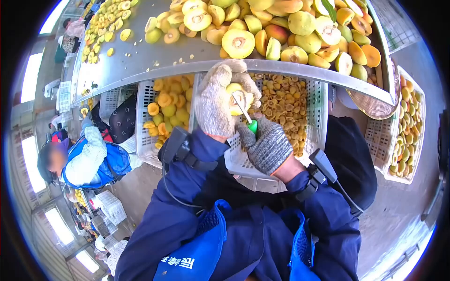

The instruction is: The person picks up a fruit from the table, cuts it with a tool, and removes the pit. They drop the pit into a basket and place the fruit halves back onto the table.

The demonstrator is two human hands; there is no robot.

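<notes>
A cream-coloured work glove covers my left hand point(214, 104), which is closed around a halved yellow peach point(247, 97) with its cut face turned up. My right hand point(271, 146), in a grey knitted glove, grips a pitting knife point(252, 125) by its green handle. Its narrow metal blade lies against the middle of the peach half, at the pit. Both hands are just below the front rim of the metal table point(187, 66), above a white crate point(317, 112) of small brownish-yellow pits and scraps.
Halved and whole peaches point(300, 33) are heaped on the table. To the left stands a white crate point(143, 112) of yellow halves. On the right are a wicker basket point(377, 110) and a crate point(416, 154) of fruit. A person in a blue vest point(105, 164) sits at left.
</notes>
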